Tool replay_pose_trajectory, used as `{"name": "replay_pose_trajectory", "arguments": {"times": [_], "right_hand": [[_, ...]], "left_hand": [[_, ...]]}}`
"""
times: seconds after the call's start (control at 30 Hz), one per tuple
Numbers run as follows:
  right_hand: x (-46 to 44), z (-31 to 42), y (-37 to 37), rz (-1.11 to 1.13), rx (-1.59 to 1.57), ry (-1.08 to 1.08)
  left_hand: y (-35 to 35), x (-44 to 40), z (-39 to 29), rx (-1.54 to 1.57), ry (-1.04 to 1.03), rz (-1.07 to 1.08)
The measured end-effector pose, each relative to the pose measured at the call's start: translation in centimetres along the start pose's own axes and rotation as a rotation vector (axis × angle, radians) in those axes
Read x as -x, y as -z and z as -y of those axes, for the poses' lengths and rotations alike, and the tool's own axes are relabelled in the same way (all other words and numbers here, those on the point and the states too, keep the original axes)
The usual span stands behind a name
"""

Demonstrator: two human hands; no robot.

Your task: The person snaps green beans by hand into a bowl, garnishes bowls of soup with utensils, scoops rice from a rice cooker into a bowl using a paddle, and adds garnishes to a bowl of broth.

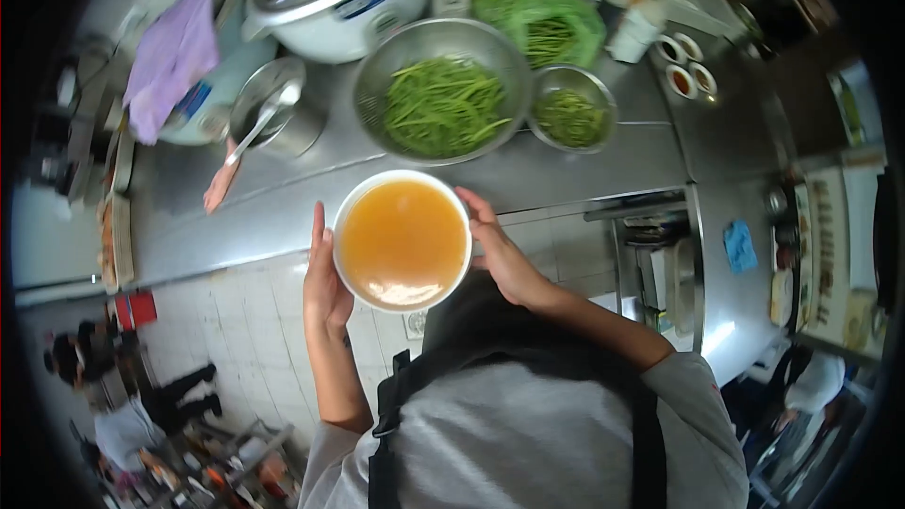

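Observation:
A round white bowl (347,285) is held between my two hands, in front of my body and near the counter's front edge. Cloudy orange-brown liquid (401,240), which looks like broth, fills it nearly to the rim. My left hand (327,278) grips the bowl's left side, thumb and fingers upright against the wall. On the opposite side my right hand (504,259) is closed around it, with some fingers hidden behind the wall. Just beyond the bowl stands a metal colander (370,99) with cut green vegetable stems (443,104).
A smaller metal bowl of greens (570,118) and a green bag of stems (556,38) stand beside the colander. Left are a metal pot (297,132) with a ladle (269,118) and a rice cooker (339,14). Small sauce dishes (681,82) sit right. People (132,429) are in the background.

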State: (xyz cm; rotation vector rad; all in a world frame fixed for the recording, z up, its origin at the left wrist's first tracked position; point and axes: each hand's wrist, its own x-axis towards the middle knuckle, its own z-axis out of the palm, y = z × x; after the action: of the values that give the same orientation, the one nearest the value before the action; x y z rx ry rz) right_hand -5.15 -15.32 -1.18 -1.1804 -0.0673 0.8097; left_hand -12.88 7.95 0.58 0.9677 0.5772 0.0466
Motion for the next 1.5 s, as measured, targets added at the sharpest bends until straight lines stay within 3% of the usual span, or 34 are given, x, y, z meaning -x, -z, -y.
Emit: {"name": "replay_pose_trajectory", "arguments": {"times": [0.2, 0.63, 1.0, 1.27, 1.5], "right_hand": [[7.4, 0.4, 7.9, -0.126, 0.147, 0.137], [19.4, 5.3, 26.3, -0.690, -0.091, 0.224], [20.0, 10.3, 47.6, -1.039, -0.070, 0.292], [18.8, 15.4, 61.7, -1.126, -0.130, 0.347], [18.1, 17.8, 73.1, -1.195, -0.194, 0.305]], "left_hand": [[-8.6, 0.9, 4.9, -0.055, 0.080, 0.124], [-32.6, -5.4, 17.1, -0.155, 0.313, 0.583], [-56.3, -17.3, 28.9, -0.252, 0.399, 0.818], [-72.1, -25.4, 35.6, -0.253, 0.505, 0.932], [-81.6, -31.5, 42.3, -0.252, 0.562, 0.971]]}}
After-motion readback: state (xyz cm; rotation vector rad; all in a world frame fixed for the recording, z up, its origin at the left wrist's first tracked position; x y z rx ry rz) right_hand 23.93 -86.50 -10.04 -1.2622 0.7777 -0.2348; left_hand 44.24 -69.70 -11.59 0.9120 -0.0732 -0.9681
